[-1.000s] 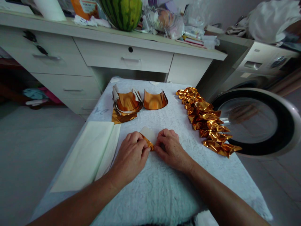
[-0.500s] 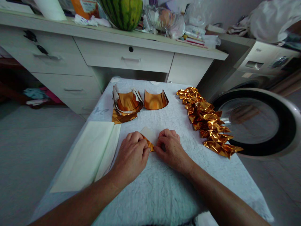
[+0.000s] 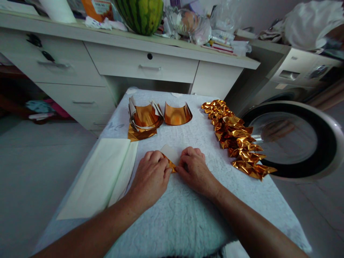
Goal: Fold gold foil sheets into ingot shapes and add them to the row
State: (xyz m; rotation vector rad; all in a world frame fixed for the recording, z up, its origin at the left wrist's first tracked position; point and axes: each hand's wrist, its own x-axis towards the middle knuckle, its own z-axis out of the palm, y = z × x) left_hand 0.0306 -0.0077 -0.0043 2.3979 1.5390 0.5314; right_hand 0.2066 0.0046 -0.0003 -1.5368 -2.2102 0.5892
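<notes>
Between my two hands lies a sheet of gold foil paper (image 3: 172, 166), partly folded, with its pale backing showing at the far side. My left hand (image 3: 153, 175) is closed on its left part, fingers curled and covering much of it. At the near right corner of the foil, my right hand (image 3: 195, 170) pinches with thumb and forefinger, its other fingers curled in. Beyond my hands stand a stack of curved gold foil sheets (image 3: 146, 116) and a single curved gold sheet (image 3: 177, 114). A row of folded gold foil pieces (image 3: 233, 138) runs along the right.
Pale paper sheets (image 3: 94, 175) lie left of my left arm on the cloth-covered table (image 3: 172, 222). Behind is a white drawer desk (image 3: 145, 66) bearing a watermelon (image 3: 139, 16) and plastic bags. An open washing machine door (image 3: 290, 139) stands at the table's right edge.
</notes>
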